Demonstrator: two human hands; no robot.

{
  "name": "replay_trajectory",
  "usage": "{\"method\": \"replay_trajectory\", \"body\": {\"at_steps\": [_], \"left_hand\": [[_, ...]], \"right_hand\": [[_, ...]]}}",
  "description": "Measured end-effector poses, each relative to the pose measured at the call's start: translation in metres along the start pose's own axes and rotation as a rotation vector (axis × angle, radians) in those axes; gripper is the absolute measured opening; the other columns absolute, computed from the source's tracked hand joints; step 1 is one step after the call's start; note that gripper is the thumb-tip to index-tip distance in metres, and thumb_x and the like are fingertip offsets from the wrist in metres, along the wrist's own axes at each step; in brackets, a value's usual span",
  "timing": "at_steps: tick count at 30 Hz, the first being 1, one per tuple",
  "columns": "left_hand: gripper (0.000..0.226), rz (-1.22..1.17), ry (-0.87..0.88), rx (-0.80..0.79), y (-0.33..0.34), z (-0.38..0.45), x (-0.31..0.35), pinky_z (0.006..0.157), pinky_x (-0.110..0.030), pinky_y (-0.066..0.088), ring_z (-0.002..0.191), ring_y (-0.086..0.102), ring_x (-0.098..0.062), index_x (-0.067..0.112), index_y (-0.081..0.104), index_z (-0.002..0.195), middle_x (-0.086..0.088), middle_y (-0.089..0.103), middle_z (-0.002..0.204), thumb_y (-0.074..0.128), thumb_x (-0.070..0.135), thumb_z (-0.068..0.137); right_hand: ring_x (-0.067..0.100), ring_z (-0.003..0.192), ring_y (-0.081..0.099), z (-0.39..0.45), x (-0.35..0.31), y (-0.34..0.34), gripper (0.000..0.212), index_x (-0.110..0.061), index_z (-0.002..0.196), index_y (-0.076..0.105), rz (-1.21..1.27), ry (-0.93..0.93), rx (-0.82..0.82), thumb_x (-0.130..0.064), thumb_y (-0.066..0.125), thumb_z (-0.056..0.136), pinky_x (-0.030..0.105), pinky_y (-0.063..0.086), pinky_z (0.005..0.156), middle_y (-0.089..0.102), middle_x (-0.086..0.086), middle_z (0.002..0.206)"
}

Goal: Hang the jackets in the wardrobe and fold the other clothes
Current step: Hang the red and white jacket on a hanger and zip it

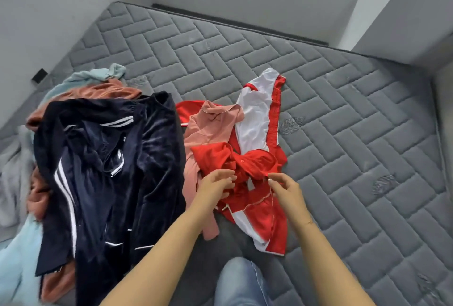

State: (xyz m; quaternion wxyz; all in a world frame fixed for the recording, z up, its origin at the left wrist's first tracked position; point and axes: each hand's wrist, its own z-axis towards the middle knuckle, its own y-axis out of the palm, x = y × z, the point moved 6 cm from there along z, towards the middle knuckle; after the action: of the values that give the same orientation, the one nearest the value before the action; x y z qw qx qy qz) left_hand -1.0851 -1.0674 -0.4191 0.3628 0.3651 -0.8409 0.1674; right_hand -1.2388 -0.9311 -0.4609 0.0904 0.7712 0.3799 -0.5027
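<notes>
Red garment (255,163) sits crumpled near centre of the grey quilted mattress (343,114), bunched up, small buttons showing on it. Left hand (215,183) pinches its fabric at the left edge of the bunch, fingers curled in. Right hand (285,188) pinches the same red fabric at the bunch's right side, thumb and fingertips together. Both forearms reach in from 6 o'clock, bare, angled toward each other.

Under and around it: red-and-white jacket (257,114) spread from 12 o'clock of the red garment down past the hands to 6 o'clock, partly covered by the bunch. Pink shirt (208,129) at 10 o'clock, touching the red garment, its lower part trailing under the left wrist.

At 9 o'clock, just beside the pink shirt, dark navy velvet jacket (110,171) with white stripes lies on top of a pile. Beneath it a rust-orange garment (103,90) and a light blue fleece (103,72), poking out at 11 o'clock. A grey-white fuzzy item (12,178) lies at the far left edge.

Knee in blue jeans (240,283) at 6 o'clock, between the forearms.
</notes>
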Motion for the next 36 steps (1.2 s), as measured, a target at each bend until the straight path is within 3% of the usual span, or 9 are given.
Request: {"method": "replay_trajectory", "body": {"at_steps": [6, 13, 15, 18, 23, 27, 31, 33, 36], "left_hand": [[0.024, -0.024, -0.109, 0.030, 0.056, 0.090, 0.008, 0.097, -0.037, 0.048, 0.101, 0.063, -0.015, 0.017, 0.064, 0.106, -0.001, 0.069, 0.108, 0.047, 0.002, 0.098], [0.023, -0.034, -0.174, 0.130, 0.039, 0.125, -0.031, 0.085, -0.027, 0.052, 0.099, 0.067, -0.008, 0.022, 0.066, 0.106, 0.006, 0.072, 0.105, 0.048, 0.008, 0.100], [0.022, -0.034, -0.198, 0.170, 0.030, 0.126, -0.047, 0.083, -0.026, 0.052, 0.098, 0.067, -0.008, 0.022, 0.066, 0.106, 0.006, 0.072, 0.105, 0.049, 0.009, 0.100], [0.022, -0.042, -0.246, 0.182, 0.026, 0.121, -0.064, 0.084, -0.027, 0.052, 0.099, 0.066, -0.010, 0.017, 0.065, 0.111, 0.003, 0.071, 0.107, 0.047, 0.009, 0.101], [0.022, -0.086, -0.271, 0.197, 0.025, 0.102, -0.067, 0.080, -0.024, 0.052, 0.102, 0.064, -0.012, 0.015, 0.064, 0.113, -0.002, 0.069, 0.114, 0.046, 0.008, 0.102], [0.025, -0.351, -0.341, 0.155, 0.038, 0.090, -0.062, 0.091, -0.043, 0.052, 0.117, 0.058, -0.020, 0.025, 0.061, 0.120, -0.001, 0.064, 0.124, 0.060, 0.031, 0.096], [0.043, -0.781, -0.517, -0.073, 0.066, 0.090, -0.046, 0.072, -0.046, 0.060, 0.097, 0.072, -0.029, 0.009, 0.074, 0.111, -0.014, 0.073, 0.110, 0.064, 0.044, 0.088], [0.036, -0.820, -0.498, 0.021, 0.066, 0.099, -0.035, 0.067, -0.044, 0.062, 0.082, 0.074, -0.027, 0.004, 0.071, 0.110, -0.017, 0.074, 0.100, 0.068, 0.029, 0.085], [0.036, -0.716, -0.194, 0.362, 0.037, 0.120, -0.008, 0.075, -0.039, 0.060, 0.078, 0.072, -0.022, 0.006, 0.063, 0.122, -0.014, 0.072, 0.100, 0.069, 0.009, 0.087]], "right_hand": [[0.025, 0.111, 0.056, 0.134, 0.059, -0.013, 0.044, -0.004, 0.133, 0.052, -0.213, 0.185, -0.037, -0.007, 0.064, 0.091, 0.034, 0.042, 0.099, 0.057, 0.017, 0.128], [0.035, 0.140, 0.035, 0.212, 0.115, 0.019, 0.090, -0.012, 0.156, 0.014, -0.206, 0.332, -0.104, -0.020, 0.072, 0.088, 0.042, 0.033, 0.114, 0.029, 0.019, 0.154], [0.036, 0.133, 0.044, 0.220, 0.131, 0.030, 0.080, -0.012, 0.154, 0.023, -0.198, 0.366, -0.092, -0.020, 0.070, 0.090, 0.042, 0.038, 0.109, 0.042, 0.018, 0.147], [0.038, 0.118, 0.056, 0.220, 0.135, 0.034, 0.038, -0.002, 0.128, 0.056, -0.364, 0.311, -0.019, -0.021, 0.061, 0.096, 0.038, 0.043, 0.095, 0.062, 0.021, 0.124], [0.029, 0.098, 0.064, 0.170, 0.079, 0.016, 0.019, -0.010, 0.107, 0.069, -0.308, 0.044, 0.086, -0.022, 0.062, 0.095, 0.039, 0.049, 0.087, 0.072, 0.010, 0.100], [0.012, 0.095, 0.060, 0.096, 0.010, 0.019, 0.008, -0.011, 0.096, 0.070, -0.230, -0.328, -0.067, -0.009, 0.066, 0.090, 0.027, 0.046, 0.089, 0.066, -0.005, 0.094], [0.003, 0.105, 0.054, 0.041, -0.026, 0.030, 0.006, -0.009, 0.092, 0.067, -0.113, -0.417, -0.273, -0.005, 0.065, 0.088, 0.013, 0.038, 0.094, 0.056, -0.001, 0.104], [0.002, 0.107, 0.055, 0.036, -0.033, 0.023, 0.016, -0.014, 0.091, 0.067, -0.025, -0.370, -0.296, 0.001, 0.065, 0.089, 0.014, 0.040, 0.094, 0.057, -0.002, 0.108], [0.006, 0.113, 0.057, 0.051, -0.030, 0.010, 0.027, -0.017, 0.098, 0.071, 0.149, -0.216, -0.258, 0.006, 0.061, 0.091, 0.018, 0.044, 0.096, 0.062, -0.003, 0.113]]}}
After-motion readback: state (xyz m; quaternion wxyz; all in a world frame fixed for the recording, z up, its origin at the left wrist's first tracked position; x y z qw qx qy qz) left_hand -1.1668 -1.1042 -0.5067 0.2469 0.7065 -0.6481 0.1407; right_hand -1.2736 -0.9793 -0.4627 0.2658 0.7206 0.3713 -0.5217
